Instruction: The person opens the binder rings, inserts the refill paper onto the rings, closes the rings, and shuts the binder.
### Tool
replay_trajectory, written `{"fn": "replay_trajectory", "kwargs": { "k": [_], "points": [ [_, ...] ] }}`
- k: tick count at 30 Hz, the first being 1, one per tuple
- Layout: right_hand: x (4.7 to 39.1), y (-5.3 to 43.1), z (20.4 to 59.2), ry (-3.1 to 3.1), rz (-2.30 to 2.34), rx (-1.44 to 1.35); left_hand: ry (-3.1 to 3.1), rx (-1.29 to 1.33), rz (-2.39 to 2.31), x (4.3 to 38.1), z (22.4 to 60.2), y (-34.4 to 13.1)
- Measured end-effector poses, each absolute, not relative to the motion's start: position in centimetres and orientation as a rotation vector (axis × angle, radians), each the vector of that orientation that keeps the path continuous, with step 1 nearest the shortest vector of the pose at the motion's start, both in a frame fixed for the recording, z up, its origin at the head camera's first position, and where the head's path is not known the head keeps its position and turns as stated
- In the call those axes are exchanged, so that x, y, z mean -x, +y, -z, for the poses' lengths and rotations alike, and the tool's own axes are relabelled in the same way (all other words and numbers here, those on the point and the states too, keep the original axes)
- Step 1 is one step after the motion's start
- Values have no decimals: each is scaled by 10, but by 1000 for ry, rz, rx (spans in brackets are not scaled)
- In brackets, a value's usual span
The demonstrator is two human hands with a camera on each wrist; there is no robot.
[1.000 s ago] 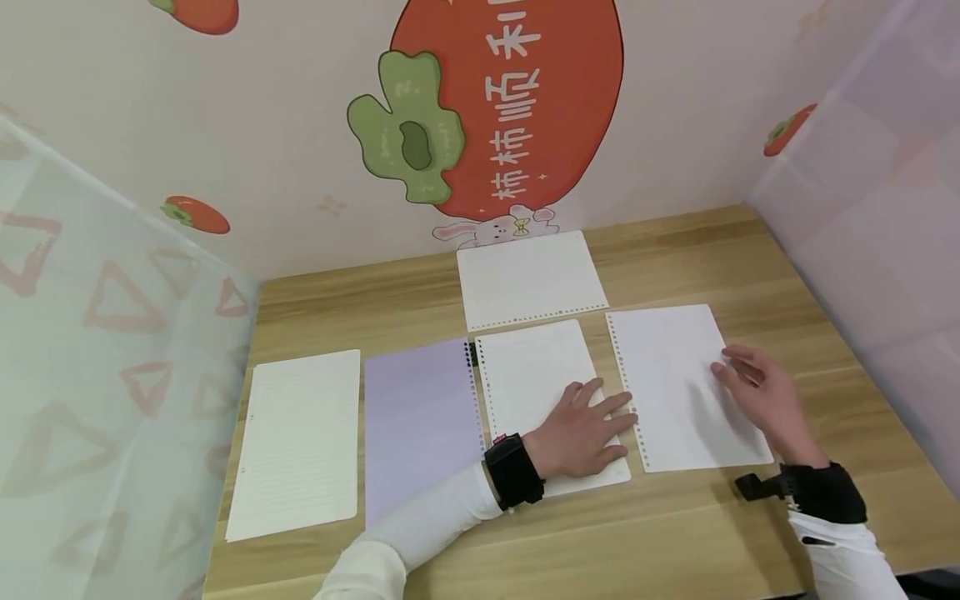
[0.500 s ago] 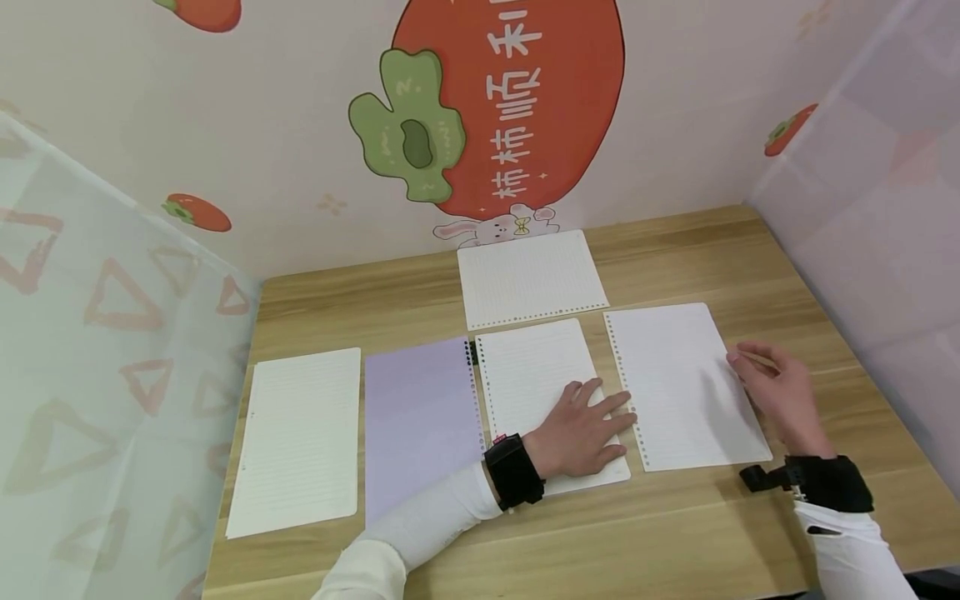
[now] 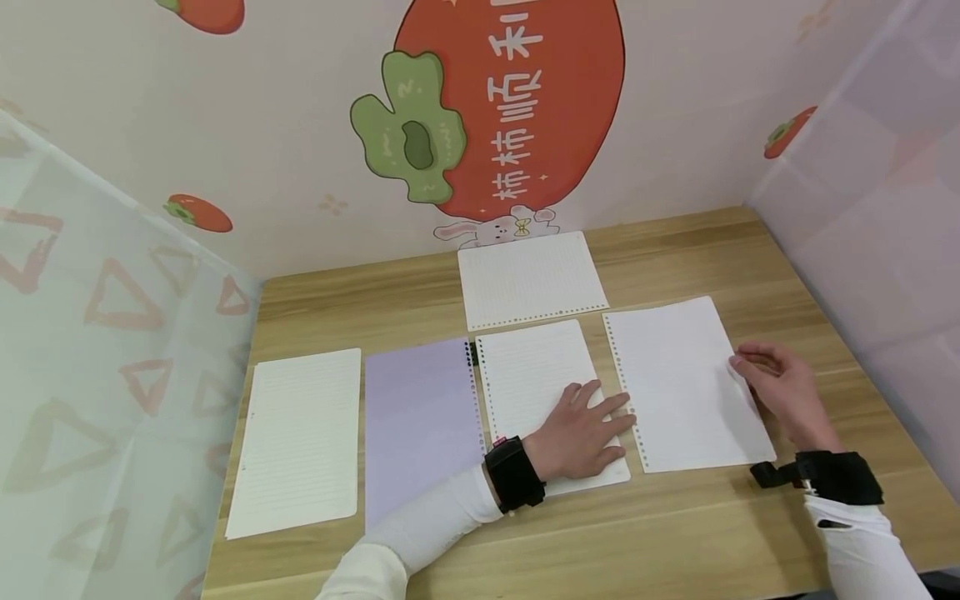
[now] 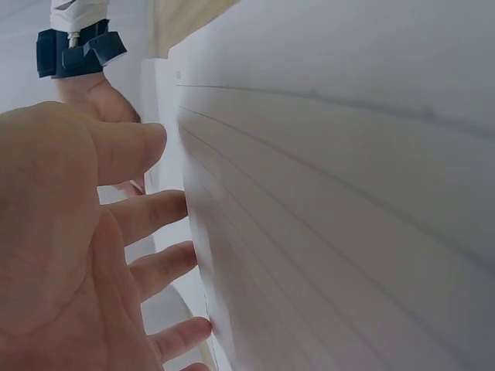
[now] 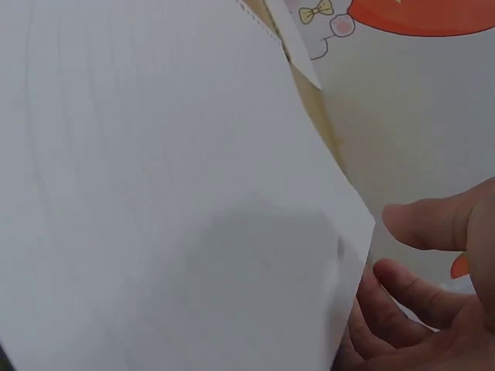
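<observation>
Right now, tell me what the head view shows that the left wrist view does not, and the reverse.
Only the head view: the purple sheet, the lined sheet at the far left, the big red fruit picture on the wall, and the back of the left hand.

Only the left wrist view: the palm side of that hand, fingers spread.

Both: the left hand itself, the lined page it rests on, the right hand and its black wrist strap.
</observation>
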State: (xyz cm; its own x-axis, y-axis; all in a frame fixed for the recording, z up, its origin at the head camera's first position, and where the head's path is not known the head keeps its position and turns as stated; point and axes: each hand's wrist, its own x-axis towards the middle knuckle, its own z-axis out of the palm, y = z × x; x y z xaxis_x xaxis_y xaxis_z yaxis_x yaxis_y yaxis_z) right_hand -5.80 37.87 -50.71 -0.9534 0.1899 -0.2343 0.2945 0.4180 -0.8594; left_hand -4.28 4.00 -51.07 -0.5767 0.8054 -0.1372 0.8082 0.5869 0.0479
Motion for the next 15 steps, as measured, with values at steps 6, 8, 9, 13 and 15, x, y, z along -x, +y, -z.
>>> {"fn": "replay_trajectory", "kwargs": {
  "k": [6,8,9,13,15],
  "points": [
    [57,394,513,2530,1354,-300,2662,-1347,28,43,510,39],
    [56,399,513,2488,1308,-248,2668,-1348,17,43,510,39],
    [56,402,513,2456,1298,-228,2669,-1346,10,44,510,38],
    [52,406,513,2273,1401,-221,2639,-1332,-82,46,511,37],
    [50,407,514,2128,1540,-247,2632,-1314,-179,48,512,36]
  ]
}}
